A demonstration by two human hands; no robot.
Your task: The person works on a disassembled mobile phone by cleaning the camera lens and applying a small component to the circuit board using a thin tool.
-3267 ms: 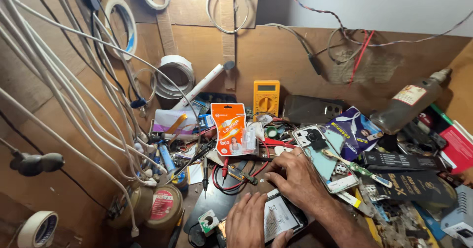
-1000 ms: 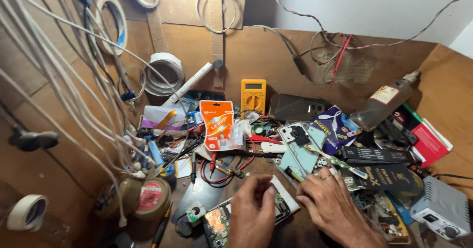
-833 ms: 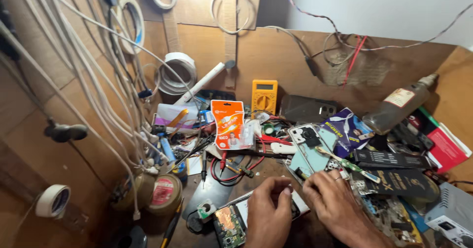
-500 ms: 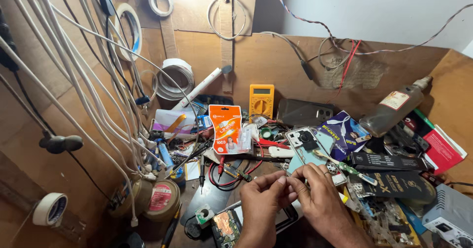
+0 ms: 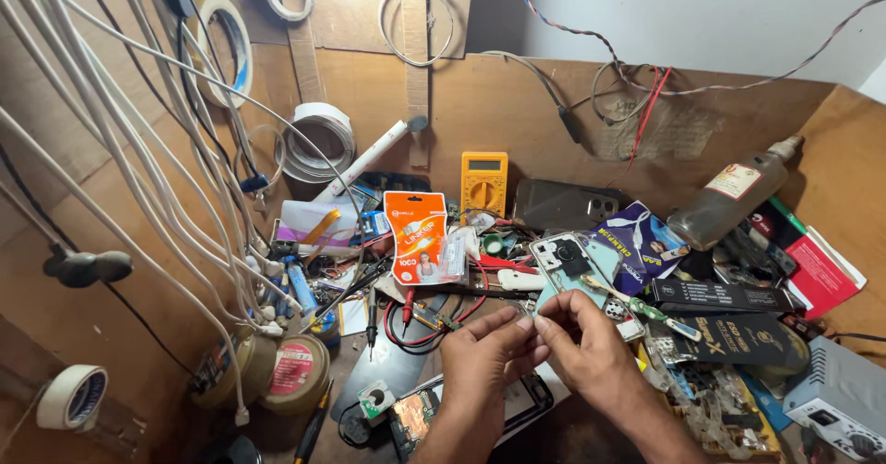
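Both hands raised over cluttered bench. Left hand (image 5: 487, 346) and right hand (image 5: 583, 342) meet fingertip to fingertip, pinched narrow on a tiny part (image 5: 532, 321), too small to identify. Opened phone (image 5: 434, 412) lies flat just below the wrists. Packages: one orange blister pack (image 5: 415, 237) standing centre; one purple-white pouch (image 5: 646, 243) to its right; one red box (image 5: 824, 270) far right. One yellow multimeter (image 5: 484, 182) against back wall. One brown bottle (image 5: 729, 202), pale label, tilted. Two round tins (image 5: 277, 374), lower left.
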